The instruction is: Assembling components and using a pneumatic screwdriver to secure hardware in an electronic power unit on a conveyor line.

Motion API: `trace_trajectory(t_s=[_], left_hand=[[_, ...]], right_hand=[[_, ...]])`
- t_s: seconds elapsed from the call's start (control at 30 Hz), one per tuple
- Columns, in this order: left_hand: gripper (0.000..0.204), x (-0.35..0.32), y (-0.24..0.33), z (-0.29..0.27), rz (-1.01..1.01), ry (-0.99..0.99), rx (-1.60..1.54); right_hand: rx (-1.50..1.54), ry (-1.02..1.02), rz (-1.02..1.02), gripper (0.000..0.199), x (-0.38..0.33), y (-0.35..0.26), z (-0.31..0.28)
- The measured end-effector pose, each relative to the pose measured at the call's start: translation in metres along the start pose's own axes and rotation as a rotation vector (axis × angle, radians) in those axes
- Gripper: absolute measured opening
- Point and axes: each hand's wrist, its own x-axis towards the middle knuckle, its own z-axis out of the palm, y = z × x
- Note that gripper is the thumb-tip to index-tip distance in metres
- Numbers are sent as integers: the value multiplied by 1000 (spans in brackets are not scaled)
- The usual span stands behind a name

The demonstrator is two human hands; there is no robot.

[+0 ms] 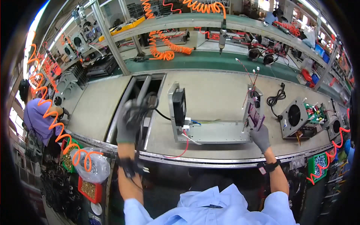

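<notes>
Gloved hands at a metal chassis (213, 131) on the bench (210, 93).
The right hand (260, 137) grips the chassis's right end by the purple part (256, 114); the left hand (129, 122), blurred, is closed on a black cable (162, 114) near the slot (144, 93).

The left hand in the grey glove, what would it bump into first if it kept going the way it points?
The left hand points away from the person, over the open slot in the workbench. Going straight on, it would probably first meet the black cable it reaches for, then the slot's far edge; depth is hard to judge.
</notes>
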Motion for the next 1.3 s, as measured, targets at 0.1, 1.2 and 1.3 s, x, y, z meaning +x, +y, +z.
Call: trace_trajectory(t_s=[0.1, 1.2, 1.3], left_hand=[[38, 63, 3, 24, 58, -40, 178], [44, 112, -45, 61, 372, 144, 1777], [45, 138, -80, 82, -23, -125, 1759]], right_hand=[[-62, -133, 75, 29, -14, -21, -15], [-76, -134, 118, 30, -18, -36, -18], [-72, -95, 54, 30, -21, -17, -22]])
